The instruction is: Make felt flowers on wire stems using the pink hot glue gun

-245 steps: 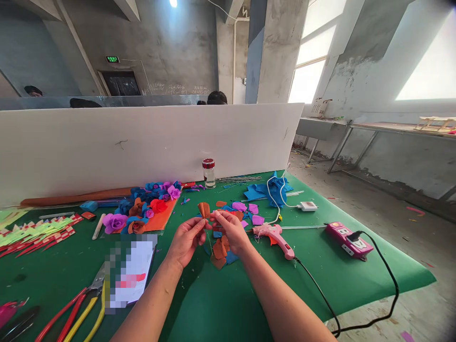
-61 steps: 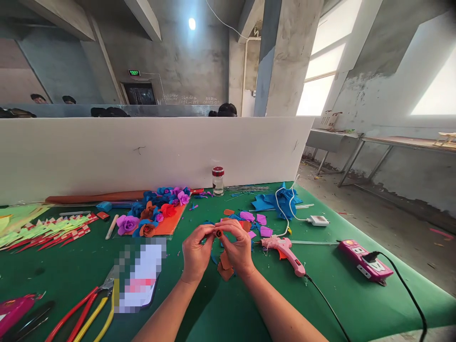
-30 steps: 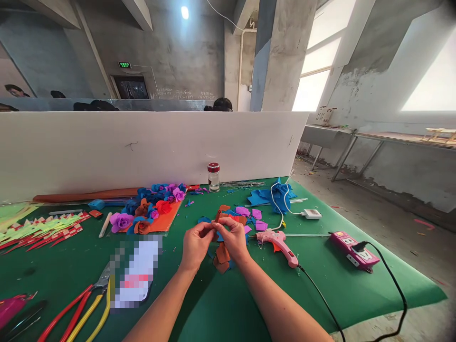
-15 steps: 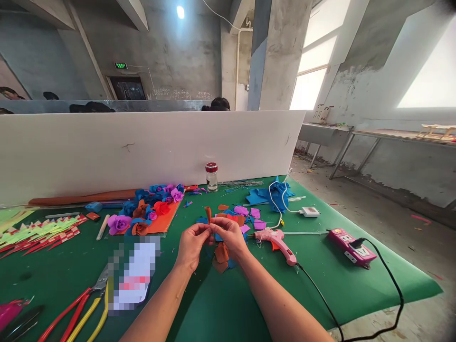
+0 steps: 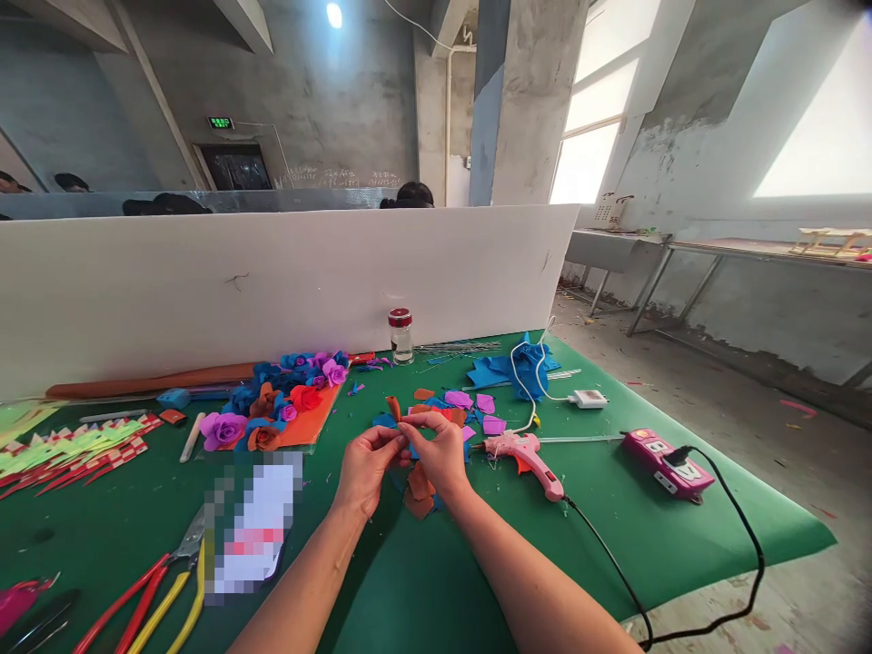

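Observation:
A small brown rolled piece of crepe paper sticks up, slightly tilted, from between my fingertips. My left hand and my right hand meet at its lower end, both closed in a pinch; my fingers hide that end. Under and behind the hands lie cut paper petals in brown, purple, blue and red. To the right of my right hand, a pink hot glue gun lies on its side with a clear glue stick behind it.
Finished paper flowers lie on an orange sheet at the left. Nearby are a phone, red-handled and yellow-handled pliers and folded paper strips. A lidded jar stands by the white board. A pink power strip and cables lie right.
The whole view has shifted slightly. My hands keep their pinch around the brown rolled paper, which leans a little more to the left.

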Demonstrator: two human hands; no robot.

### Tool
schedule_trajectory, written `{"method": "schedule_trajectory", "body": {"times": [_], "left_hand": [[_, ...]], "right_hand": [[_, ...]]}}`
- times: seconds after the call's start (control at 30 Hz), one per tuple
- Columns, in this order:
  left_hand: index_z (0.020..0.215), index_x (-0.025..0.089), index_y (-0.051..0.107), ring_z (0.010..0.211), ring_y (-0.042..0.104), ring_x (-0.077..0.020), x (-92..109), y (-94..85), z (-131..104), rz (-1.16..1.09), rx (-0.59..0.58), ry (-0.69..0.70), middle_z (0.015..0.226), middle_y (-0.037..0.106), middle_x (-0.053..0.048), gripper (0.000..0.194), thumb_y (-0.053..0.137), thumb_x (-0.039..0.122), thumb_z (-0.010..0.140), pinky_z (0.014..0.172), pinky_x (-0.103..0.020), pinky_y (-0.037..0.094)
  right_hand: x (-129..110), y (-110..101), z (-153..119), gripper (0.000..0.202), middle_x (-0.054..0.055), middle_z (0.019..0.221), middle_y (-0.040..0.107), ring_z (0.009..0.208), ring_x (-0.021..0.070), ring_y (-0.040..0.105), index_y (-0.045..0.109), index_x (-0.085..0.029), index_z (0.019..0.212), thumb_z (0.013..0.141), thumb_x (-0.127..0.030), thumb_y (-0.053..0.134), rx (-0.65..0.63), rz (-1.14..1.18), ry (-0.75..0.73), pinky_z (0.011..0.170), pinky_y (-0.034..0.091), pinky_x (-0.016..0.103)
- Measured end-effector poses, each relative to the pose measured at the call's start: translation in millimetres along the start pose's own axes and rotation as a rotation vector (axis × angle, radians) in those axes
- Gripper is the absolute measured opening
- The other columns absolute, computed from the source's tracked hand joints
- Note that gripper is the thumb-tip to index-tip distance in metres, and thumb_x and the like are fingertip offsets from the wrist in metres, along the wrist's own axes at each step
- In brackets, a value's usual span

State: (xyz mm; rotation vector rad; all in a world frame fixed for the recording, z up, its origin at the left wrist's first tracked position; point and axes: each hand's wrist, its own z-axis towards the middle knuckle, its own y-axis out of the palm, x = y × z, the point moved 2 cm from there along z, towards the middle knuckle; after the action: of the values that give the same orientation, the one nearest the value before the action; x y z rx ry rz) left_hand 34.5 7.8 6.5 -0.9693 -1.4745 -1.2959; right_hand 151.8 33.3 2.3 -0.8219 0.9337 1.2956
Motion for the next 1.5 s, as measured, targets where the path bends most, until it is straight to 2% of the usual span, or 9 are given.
{"method": "schedule_trajectory", "body": {"times": [0.17, 0.27, 0.4, 0.53, 0.83, 0.93, 1.1, 1.23, 1.5], "left_hand": [[0.064, 0.014, 0.064, 0.051, 0.057, -0.0102, -1.5, -0.6, 1.0, 0.003, -0.019, 0.018, 0.057, 0.061, 0.002, 0.029, 0.084, 0.032, 0.054, 0.052, -0.023, 0.049], [0.066, 0.013, 0.066, 0.052, 0.057, -0.0098, 1.0, -2.6, 2.0, -0.023, -0.026, 0.023, 0.060, 0.062, 0.002, 0.028, 0.084, 0.031, 0.055, 0.052, -0.023, 0.049], [0.070, 0.013, 0.068, 0.054, 0.059, -0.0102, 6.5, -6.1, 3.1, -0.030, 0.002, 0.008, 0.065, 0.063, 0.001, 0.030, 0.085, 0.031, 0.053, 0.053, -0.022, 0.050], [0.072, 0.013, 0.070, 0.055, 0.058, -0.0106, 7.5, -6.9, 3.2, 0.005, 0.005, 0.022, 0.066, 0.064, 0.000, 0.030, 0.085, 0.032, 0.053, 0.053, -0.023, 0.050], [0.073, 0.014, 0.072, 0.055, 0.058, -0.0117, 2.9, -5.3, 2.8, 0.118, -0.019, 0.073, 0.064, 0.067, -0.002, 0.029, 0.083, 0.036, 0.058, 0.056, -0.024, 0.050], [0.074, 0.015, 0.072, 0.055, 0.058, -0.0117, 2.4, -4.8, 2.0, 0.106, -0.040, 0.079, 0.063, 0.067, -0.001, 0.027, 0.082, 0.036, 0.059, 0.057, -0.024, 0.051], [0.074, 0.014, 0.072, 0.054, 0.058, -0.0124, 5.0, -2.9, -1.0, 0.137, -0.081, 0.090, 0.063, 0.066, -0.002, 0.026, 0.081, 0.036, 0.062, 0.057, -0.025, 0.051], [0.076, 0.015, 0.073, 0.055, 0.057, -0.0122, 7.5, -0.6, -2.9, 0.149, -0.129, 0.065, 0.064, 0.066, -0.002, 0.026, 0.080, 0.036, 0.063, 0.055, -0.025, 0.050], [0.074, 0.017, 0.072, 0.054, 0.057, -0.0128, 3.4, -0.6, -2.2, 0.200, -0.110, 0.103, 0.062, 0.066, 0.000, 0.025, 0.080, 0.037, 0.062, 0.054, -0.024, 0.049]], "right_hand": [[-6.4, 0.5, -4.4, 0.009, 0.004, 0.083, 0.072, 0.090, 0.0221, 0.062, 0.075, -0.025, 0.081, 0.079, -0.027, 0.066, -0.018, -0.184, -0.190, 0.088, 0.045, 0.037], [-11.2, -1.4, -3.6, 0.013, 0.006, 0.088, 0.071, 0.094, 0.0231, 0.061, 0.075, -0.024, 0.085, 0.082, -0.030, 0.064, -0.047, -0.214, -0.229, 0.092, 0.043, 0.039], [-5.8, -5.3, 4.4, 0.028, 0.007, 0.088, 0.072, 0.087, 0.0206, 0.064, 0.073, -0.019, 0.089, 0.086, -0.041, 0.055, -0.055, 0.106, 0.004, 0.081, 0.049, 0.033], [2.4, -2.6, 9.9, 0.029, 0.006, 0.091, 0.073, 0.090, 0.0218, 0.066, 0.075, -0.018, 0.088, 0.076, -0.044, 0.066, -0.219, 0.326, 0.180, 0.079, 0.050, 0.031], [10.1, -0.2, 11.0, 0.021, 0.004, 0.073, 0.072, 0.070, 0.0189, 0.065, 0.076, -0.020, 0.075, 0.066, -0.040, 0.075, -0.207, 0.271, 0.115, 0.065, 0.050, 0.028], [10.3, 0.4, 10.6, 0.022, 0.003, 0.070, 0.071, 0.066, 0.0173, 0.064, 0.075, -0.020, 0.071, 0.062, -0.039, 0.078, -0.221, 0.331, 0.165, 0.062, 0.049, 0.027], [1.1, -3.4, 8.6, 0.031, 0.002, 0.071, 0.071, 0.064, 0.0158, 0.063, 0.075, -0.018, 0.077, 0.060, -0.044, 0.079, -0.355, 0.434, 0.294, 0.059, 0.049, 0.025], [-7.4, -9.5, 8.7, 0.033, 0.001, 0.068, 0.069, 0.059, 0.0142, 0.061, 0.075, -0.018, 0.079, 0.061, -0.046, 0.079, -0.467, 0.463, 0.317, 0.057, 0.050, 0.026], [2.2, -10.3, 12.7, 0.032, -0.001, 0.063, 0.063, 0.060, 0.0131, 0.059, 0.067, -0.017, 0.064, 0.055, -0.044, 0.082, -0.438, 0.461, 0.284, 0.057, 0.047, 0.024]]}}
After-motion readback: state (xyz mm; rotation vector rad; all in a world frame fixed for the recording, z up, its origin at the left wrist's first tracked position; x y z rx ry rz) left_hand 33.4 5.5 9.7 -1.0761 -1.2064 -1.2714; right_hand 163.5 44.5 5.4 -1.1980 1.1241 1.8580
